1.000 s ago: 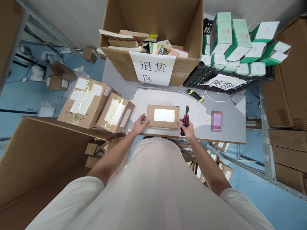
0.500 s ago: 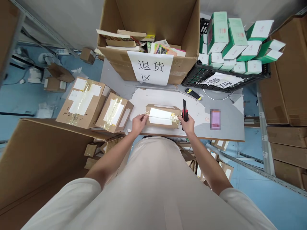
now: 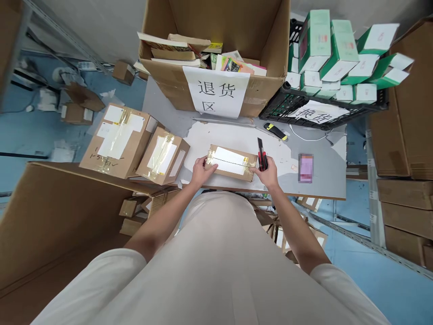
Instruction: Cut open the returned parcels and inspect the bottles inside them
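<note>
A small taped cardboard box (image 3: 237, 173) with a white label lies on the table in front of me. A dark lengthwise line runs across the label. My left hand (image 3: 203, 171) is closed around the box's left end, thumb on top and fingers behind. In my right hand (image 3: 269, 173) is a red and black utility knife (image 3: 262, 158), its dark blade pointing away from me. Fingertips of that hand also touch the box's right end.
Two taped boxes, a large one (image 3: 117, 140) and a smaller one (image 3: 163, 155), stand at left. Behind are a big carton (image 3: 165, 90) of books and a black crate (image 3: 304, 110) of green-white boxes. A yellow-black cutter (image 3: 275, 131) and a blurred pink rectangle (image 3: 306, 168) lie at right.
The small box has turned slightly, its right end coming nearer to me. My left thumb has moved onto its top. The utility knife stays in my right hand, and the view has shifted a little.
</note>
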`<state>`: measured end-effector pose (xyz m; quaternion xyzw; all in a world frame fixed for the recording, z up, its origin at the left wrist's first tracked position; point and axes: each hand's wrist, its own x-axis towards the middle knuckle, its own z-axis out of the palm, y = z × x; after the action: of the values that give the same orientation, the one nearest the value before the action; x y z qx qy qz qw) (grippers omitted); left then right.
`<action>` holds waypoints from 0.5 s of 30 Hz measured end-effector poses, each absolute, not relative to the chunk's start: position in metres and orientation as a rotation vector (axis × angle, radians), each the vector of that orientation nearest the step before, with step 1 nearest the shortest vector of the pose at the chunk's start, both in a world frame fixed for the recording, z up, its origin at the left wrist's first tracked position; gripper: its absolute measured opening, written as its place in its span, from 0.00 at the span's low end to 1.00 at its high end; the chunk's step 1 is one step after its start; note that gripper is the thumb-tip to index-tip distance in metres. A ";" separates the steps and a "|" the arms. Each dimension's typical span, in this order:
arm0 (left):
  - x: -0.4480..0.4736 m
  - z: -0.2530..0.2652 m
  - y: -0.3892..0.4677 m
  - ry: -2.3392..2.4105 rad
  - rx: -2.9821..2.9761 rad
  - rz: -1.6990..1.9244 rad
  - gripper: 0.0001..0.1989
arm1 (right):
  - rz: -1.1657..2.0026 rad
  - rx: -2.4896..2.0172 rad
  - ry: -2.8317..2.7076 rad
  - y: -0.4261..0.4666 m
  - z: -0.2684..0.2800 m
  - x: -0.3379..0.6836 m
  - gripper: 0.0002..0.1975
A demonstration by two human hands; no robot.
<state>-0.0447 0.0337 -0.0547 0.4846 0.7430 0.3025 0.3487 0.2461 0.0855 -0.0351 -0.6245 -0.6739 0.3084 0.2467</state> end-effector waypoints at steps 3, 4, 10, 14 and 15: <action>-0.043 -0.057 0.032 1.943 1.213 0.818 0.29 | 0.827 -1.629 -2.051 0.094 -0.028 0.238 0.35; -0.042 -0.058 0.031 1.951 1.199 0.826 0.28 | 0.824 -1.641 -2.123 0.096 -0.026 0.235 0.34; -0.041 -0.060 0.029 1.951 1.173 0.848 0.27 | 0.633 -1.740 -2.428 0.094 -0.022 0.229 0.25; -0.043 -0.061 0.029 1.943 1.193 0.839 0.29 | 0.565 -1.725 -2.416 0.092 -0.024 0.232 0.23; -0.044 -0.062 0.030 1.941 1.197 0.840 0.29 | 0.552 -1.751 -2.353 0.094 -0.023 0.232 0.23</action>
<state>-0.0439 0.0296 -0.0620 0.4616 0.7487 0.3239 0.3485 0.2323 0.0939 -0.0229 -0.5848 -0.7860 0.1844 0.0787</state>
